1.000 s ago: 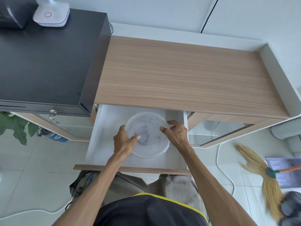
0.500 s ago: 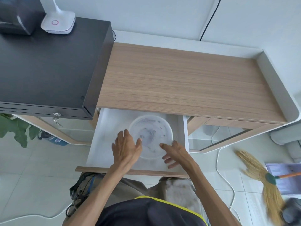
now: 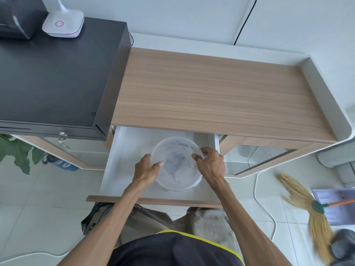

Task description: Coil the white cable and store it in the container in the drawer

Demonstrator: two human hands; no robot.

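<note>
Back on lid (image 3: 177, 150) rim since half-second ago | left hand (image 3: 146, 169), right hand (image 3: 210, 164) fingers pinching opposite edges | press evenly around container (image 3: 178, 184) in drawer (image 3: 115, 166).

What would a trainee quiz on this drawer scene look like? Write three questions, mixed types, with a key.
1. True or false: the drawer is open.
2. Which hand pinches the round container's far right rim? A) left hand B) right hand
3. Fill in: the broom lies on the ____.

Key: 1 true; 2 B; 3 floor.
</note>
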